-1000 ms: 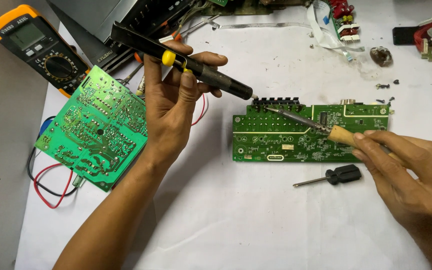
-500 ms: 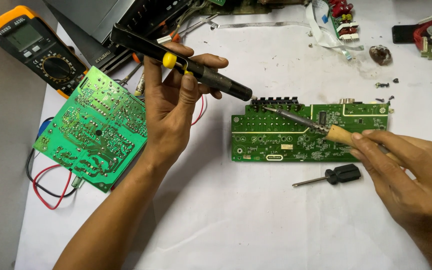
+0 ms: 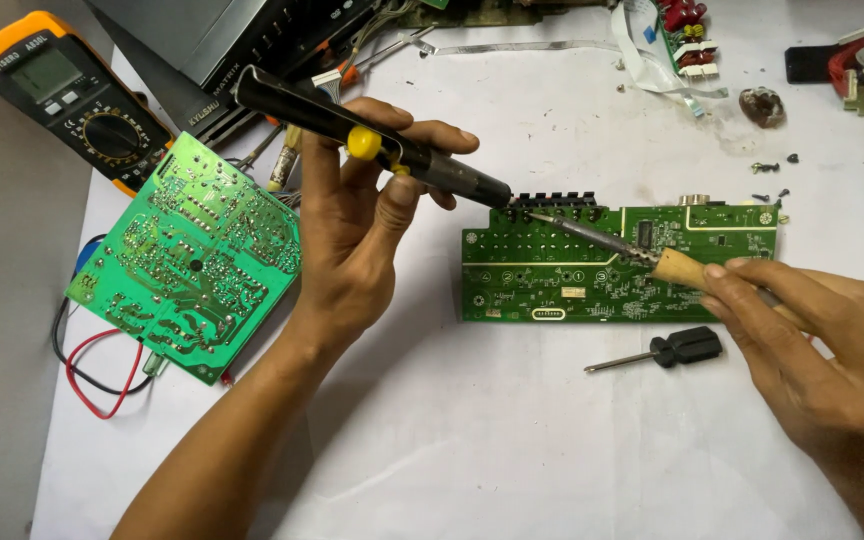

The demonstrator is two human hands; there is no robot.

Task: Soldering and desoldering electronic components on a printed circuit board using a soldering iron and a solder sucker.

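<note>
The left hand (image 3: 352, 250) grips a black cylindrical desoldering pump with a yellow button (image 3: 372, 145), fingers wrapped fully around the barrel. The pump nozzle rests at the top edge of a long green rectangular circuit board (image 3: 552, 285), beside the row of black connectors at 12 o'clock on that board. The right hand (image 3: 812, 350) holds a soldering iron with a wooden handle (image 3: 677, 268), fingers closed on the handle; the metal tip meets the board next to the pump nozzle. A small black-handled screwdriver (image 3: 667, 350) lies just below the board at 5 o'clock. A square green circuit board (image 3: 187, 260) lies at 9 o'clock from the left hand, with an orange-cased multimeter (image 3: 67, 95) at 11 o'clock.
</note>
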